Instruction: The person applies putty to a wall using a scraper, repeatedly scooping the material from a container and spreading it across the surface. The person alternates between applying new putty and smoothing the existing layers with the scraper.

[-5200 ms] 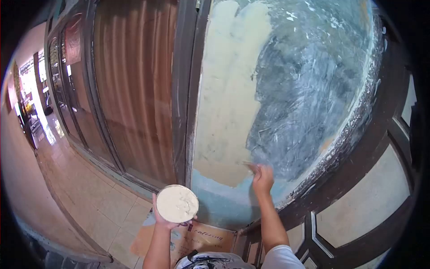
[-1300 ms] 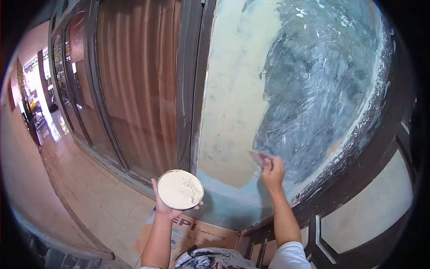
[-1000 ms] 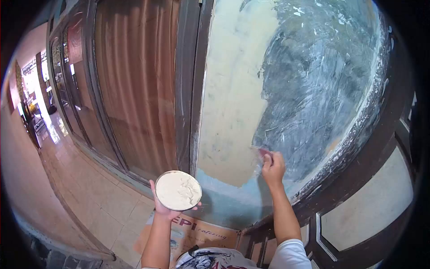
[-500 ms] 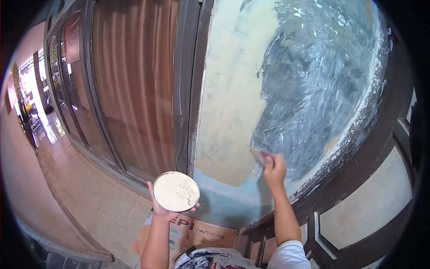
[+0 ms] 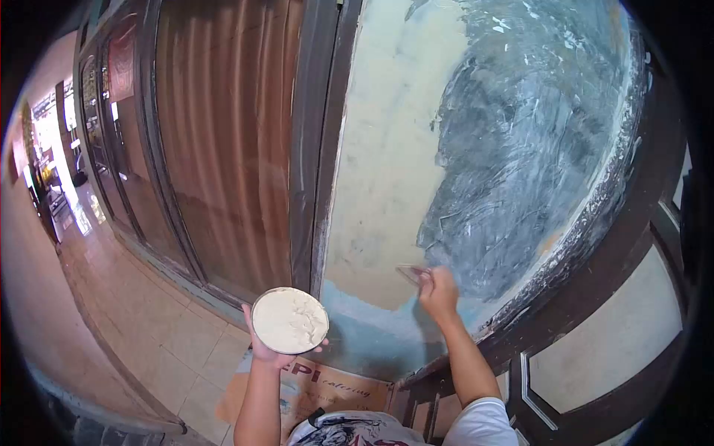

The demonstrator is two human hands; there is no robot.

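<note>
My left hand [image 5: 266, 349] cups a round bowl from below, its fingers showing at both sides of the rim. Cream-coloured putty [image 5: 288, 321] fills the bowl, with a ridged, scooped patch on its right half. My right hand [image 5: 439, 292] is closed on a putty knife [image 5: 408, 273], a thin flat blade partly hidden by the fingers. The blade lies against the lower part of the wall [image 5: 387, 186], on the cream coating. To the right of that coating, the wall shows a rough grey-blue surface [image 5: 513, 163]; pale blue paint runs along the bottom.
Left of the wall stands a dark wooden frame [image 5: 316, 149] with a curtained window [image 5: 230, 141]. A panelled wooden door [image 5: 610, 342] is close on the right. Below lie a printed banner [image 5: 335, 390] and floor tiles [image 5: 167, 320].
My right hand has moved left and slightly down along the wall with the putty knife. The bowl in my left hand is almost where it was.
</note>
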